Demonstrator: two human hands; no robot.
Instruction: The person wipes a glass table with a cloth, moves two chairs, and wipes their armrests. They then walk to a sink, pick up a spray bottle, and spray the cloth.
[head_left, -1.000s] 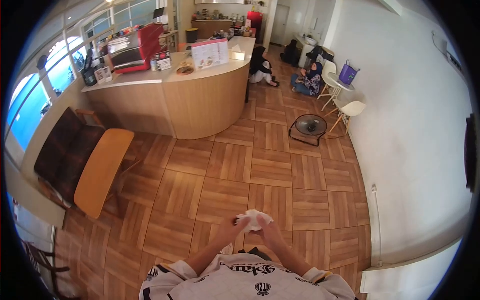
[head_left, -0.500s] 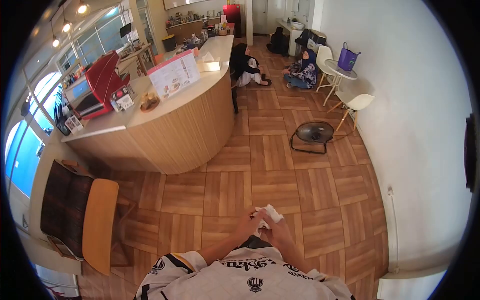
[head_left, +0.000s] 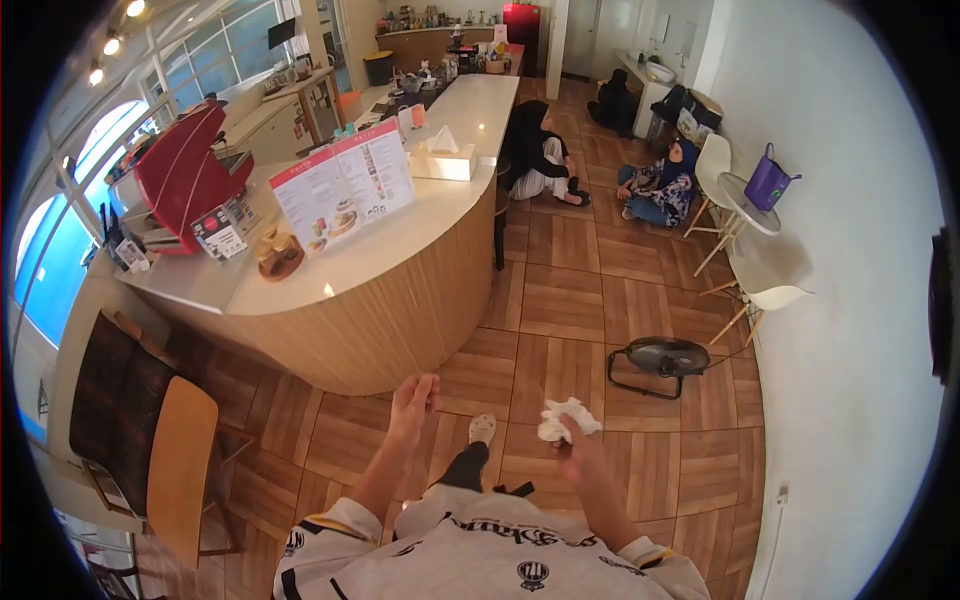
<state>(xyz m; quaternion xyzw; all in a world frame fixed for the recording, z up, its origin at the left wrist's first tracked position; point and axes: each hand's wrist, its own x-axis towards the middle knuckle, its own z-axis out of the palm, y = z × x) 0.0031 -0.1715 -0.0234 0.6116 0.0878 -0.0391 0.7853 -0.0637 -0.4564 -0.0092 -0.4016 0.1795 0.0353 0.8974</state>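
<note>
Crumpled white tissue (head_left: pixel 567 419) is held in my right hand (head_left: pixel 572 450), out in front of my body on the right. My left hand (head_left: pixel 415 400) is raised on the left, its fingers curled together; whether anything small is inside cannot be made out. The two hands are well apart. Nearest to my left hand is the curved wooden front of the counter (head_left: pixel 400 310). One shoe (head_left: pixel 482 430) shows on the wooden floor between the hands.
On the counter stand a menu board (head_left: pixel 345 190), a tissue box (head_left: pixel 442 162) and a red machine (head_left: pixel 190 180). A black fan (head_left: pixel 660 362) sits on the floor at right. Several people sit on the floor further back. White chairs (head_left: pixel 765 290) line the right wall; a wooden bench (head_left: pixel 180 470) is at left.
My hands were together at the tissue and have moved apart, the tissue staying in my right hand. The counter and fan appear closer, and a shoe has come into view.
</note>
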